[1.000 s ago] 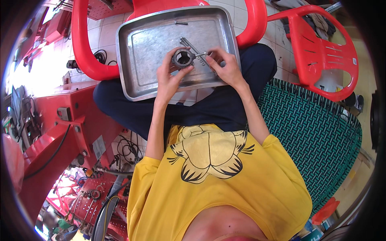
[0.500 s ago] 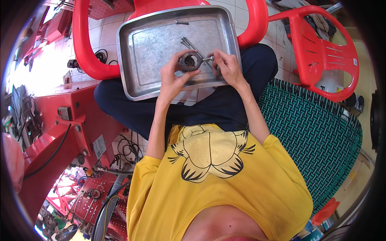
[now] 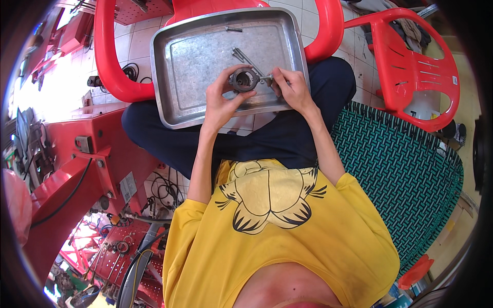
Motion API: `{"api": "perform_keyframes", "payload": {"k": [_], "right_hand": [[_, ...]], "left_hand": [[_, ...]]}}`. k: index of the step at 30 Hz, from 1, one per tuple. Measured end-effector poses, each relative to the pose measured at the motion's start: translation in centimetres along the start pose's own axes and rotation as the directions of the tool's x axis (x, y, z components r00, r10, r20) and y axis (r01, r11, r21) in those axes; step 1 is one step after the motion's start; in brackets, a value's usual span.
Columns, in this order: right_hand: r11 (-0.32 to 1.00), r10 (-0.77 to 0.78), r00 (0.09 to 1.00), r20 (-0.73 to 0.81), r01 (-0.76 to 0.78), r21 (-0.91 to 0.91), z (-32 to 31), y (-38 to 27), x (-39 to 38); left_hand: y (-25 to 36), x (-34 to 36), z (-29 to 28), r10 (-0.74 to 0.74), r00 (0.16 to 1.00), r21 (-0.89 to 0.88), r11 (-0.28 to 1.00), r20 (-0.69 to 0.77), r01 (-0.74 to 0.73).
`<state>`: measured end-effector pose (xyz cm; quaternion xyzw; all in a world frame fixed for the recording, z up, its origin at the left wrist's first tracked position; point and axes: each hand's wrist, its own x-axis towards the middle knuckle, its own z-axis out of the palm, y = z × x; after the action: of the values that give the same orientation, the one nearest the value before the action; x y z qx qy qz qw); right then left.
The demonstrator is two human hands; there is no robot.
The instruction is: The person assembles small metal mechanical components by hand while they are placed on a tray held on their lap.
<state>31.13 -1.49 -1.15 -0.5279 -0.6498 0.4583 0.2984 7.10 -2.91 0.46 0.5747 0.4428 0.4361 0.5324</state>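
Above the metal tray, my left hand [image 3: 221,100] grips a dark, round metal housing [image 3: 235,81] with an open bore, thumb below and fingers above. My right hand [image 3: 294,91] is closed on a small silver bolt-like piece [image 3: 268,79] at the housing's right side. The fingers hide most of that piece, so its exact kind is unclear. Beyond the hands, several long thin bolts [image 3: 240,54] lie together in the tray [image 3: 190,120]. A single short bolt [image 3: 234,29] rests near the tray's far side.
The tray rests across my legs and a red plastic chair [image 3: 115,84]. At the right are another red chair [image 3: 411,77] and a green woven seat [image 3: 395,174]. A red metal machine frame [image 3: 82,169] stands at my left, with cables [image 3: 167,190] by it.
My right hand has turned slightly at the silver piece, and less of its shaft shows. The left hand keeps its hold on the housing. The loose bolts lie as before.
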Motion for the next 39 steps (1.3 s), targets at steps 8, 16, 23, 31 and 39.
{"api": "perform_keyframes", "payload": {"k": [8,16,23,31,39], "right_hand": [[1.0,-0.027,0.997,-0.065,0.028,0.012,0.2,-0.7,0.0],[1.0,-0.013,0.998,-0.065,0.014,0.013,0.0,-1.5,-0.2],[0.999,-0.035,0.999,-0.033,0.035,-0.014,-0.2,-1.1,-0.1],[0.995,-0.102,0.994,-0.037,0.101,-0.023,0.1,-1.7,0.0],[0.989,-0.144,0.986,-0.079,0.145,0.01,0.3,-2.0,-0.1]], "left_hand": [[0.0,0.0,0.0,-0.018,1.0,0.0,1.0,0.001,0.018],[0.0,0.0,0.0,-0.008,1.0,-0.01,1.0,0.0,0.008],[0.0,0.0,-0.1,0.006,1.0,-0.02,1.0,-0.018,-0.006],[-0.2,0.1,-0.1,-0.001,1.0,-0.035,0.999,-0.025,0.0],[0.0,0.1,-0.2,-0.006,1.0,0.002,1.0,0.001,0.006]]}}
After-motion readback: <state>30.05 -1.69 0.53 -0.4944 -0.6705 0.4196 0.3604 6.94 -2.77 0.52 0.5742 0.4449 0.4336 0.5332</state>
